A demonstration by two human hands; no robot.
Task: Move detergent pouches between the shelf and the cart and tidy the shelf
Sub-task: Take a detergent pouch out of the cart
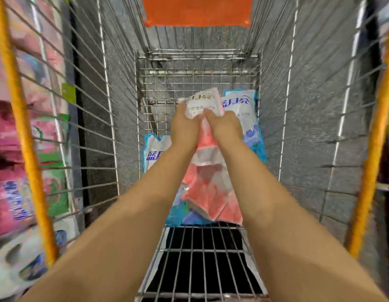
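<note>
A pink-and-white pouch (211,188) is held lengthwise inside the wire cart (198,73) above blue-and-white pouches (243,118) lying on its floor

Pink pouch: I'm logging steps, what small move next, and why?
Probably lift the pink pouch straight up: left hand and right hand both grip its top end, while its lower end rests on blue pouches in the cart.

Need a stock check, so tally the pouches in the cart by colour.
1 pink pouch, gripped by left hand and right hand.
2 blue pouches, at left and right.
Total: 3; the blue under the pink pouch may be a fourth.
</note>
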